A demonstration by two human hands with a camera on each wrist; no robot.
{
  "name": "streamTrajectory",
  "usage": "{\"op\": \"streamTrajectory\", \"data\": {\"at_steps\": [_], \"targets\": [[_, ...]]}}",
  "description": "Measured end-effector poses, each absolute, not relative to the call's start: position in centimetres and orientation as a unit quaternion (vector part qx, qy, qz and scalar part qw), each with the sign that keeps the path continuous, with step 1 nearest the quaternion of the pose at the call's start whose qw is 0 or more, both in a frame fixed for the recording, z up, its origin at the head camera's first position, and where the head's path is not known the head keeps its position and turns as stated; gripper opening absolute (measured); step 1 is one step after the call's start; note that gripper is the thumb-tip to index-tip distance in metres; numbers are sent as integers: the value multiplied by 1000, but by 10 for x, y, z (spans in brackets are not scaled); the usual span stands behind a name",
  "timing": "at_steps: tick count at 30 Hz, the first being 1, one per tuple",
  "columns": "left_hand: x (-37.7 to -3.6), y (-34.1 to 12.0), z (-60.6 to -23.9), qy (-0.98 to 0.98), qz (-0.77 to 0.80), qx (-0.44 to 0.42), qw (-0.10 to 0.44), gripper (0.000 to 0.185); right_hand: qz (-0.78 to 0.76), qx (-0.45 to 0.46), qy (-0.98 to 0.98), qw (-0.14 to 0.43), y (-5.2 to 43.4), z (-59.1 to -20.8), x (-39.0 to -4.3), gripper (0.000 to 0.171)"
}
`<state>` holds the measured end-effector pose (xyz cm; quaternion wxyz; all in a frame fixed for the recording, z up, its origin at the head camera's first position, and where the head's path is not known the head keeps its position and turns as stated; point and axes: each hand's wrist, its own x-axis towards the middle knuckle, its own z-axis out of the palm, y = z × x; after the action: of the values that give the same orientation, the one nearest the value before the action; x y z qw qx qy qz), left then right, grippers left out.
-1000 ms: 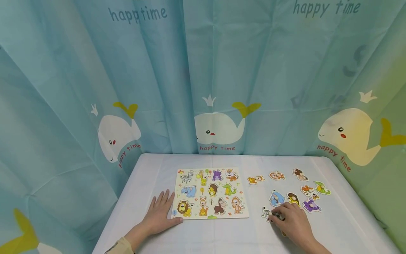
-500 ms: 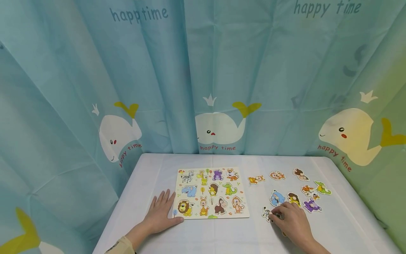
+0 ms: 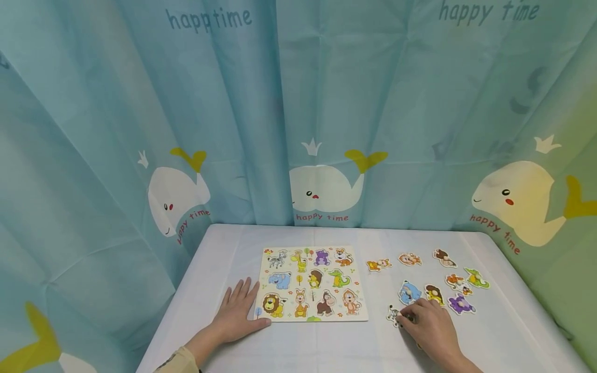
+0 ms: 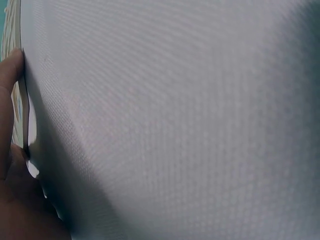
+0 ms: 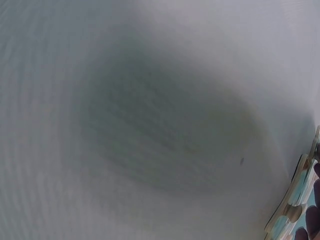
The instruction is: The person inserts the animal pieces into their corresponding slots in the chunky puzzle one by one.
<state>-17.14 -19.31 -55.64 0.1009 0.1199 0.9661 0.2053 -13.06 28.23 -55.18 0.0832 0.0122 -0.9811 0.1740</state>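
R hand lower right, fingertips pinched on zebra piece lying on tablecloth; L hand flat, fingers spread, thumb vs puzzle board corner; risk: thin piece slips from pinch, or nudges blue elephant piece just above.

A table is being covered by a pale grey-white cloth. Behind the table, a teal curtain is hanging in folds, printed with white whales wearing crowns and the words "happy time". To the right of the table, the curtain is being tinted yellow-green. Everything is being lit softly and evenly.
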Motion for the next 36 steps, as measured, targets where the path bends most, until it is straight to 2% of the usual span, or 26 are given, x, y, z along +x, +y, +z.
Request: {"op": "streamTrajectory", "data": {"at_steps": [9,19,27,36], "targets": [[-170,-193,-554,966,205,121,97,108,182,15,-977,111,282,-554,-130,13],[-169,-193,-552,967,204,119,97,109,189,5,-977,96,279,-554,-132,12],[-171,-194,-554,966,210,123,91,108,195,73,-948,240,274,-544,-137,17],[-172,-194,-559,967,201,122,99,108,222,85,-948,211,251,-522,-160,13]]}}
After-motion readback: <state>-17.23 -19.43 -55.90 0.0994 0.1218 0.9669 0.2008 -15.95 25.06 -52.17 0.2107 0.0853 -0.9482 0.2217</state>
